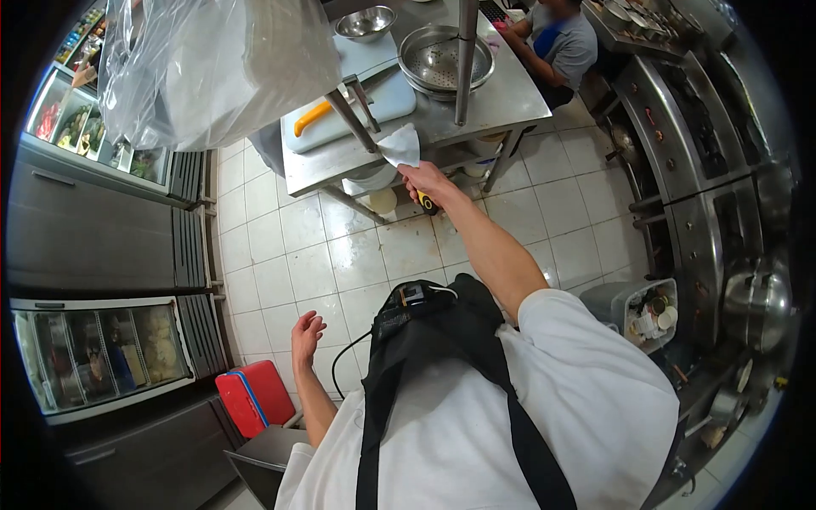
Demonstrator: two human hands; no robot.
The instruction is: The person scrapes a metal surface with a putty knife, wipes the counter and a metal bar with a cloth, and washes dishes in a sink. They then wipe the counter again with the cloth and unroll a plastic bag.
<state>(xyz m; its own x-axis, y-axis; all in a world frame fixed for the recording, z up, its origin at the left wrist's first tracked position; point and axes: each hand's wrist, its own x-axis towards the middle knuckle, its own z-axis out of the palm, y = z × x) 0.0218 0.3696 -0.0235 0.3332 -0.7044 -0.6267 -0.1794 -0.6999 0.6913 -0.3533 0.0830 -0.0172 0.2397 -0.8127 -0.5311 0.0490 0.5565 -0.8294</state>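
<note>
My right hand reaches forward to the front edge of the steel table. It is closed round a yellow and black handle, with a white cloth or paper sticking out above the fingers. What the handle belongs to is not clear. My left hand hangs over the tiled floor, fingers apart and a little bent, holding nothing. On a white cutting board lies an orange-handled tool, left of my right hand. Metal colanders stand behind it.
A clear plastic bag hangs at the upper left. A person sits beyond the table. Stoves line the right, with a waste bin nearer. Fridges and a red cooler stand at left.
</note>
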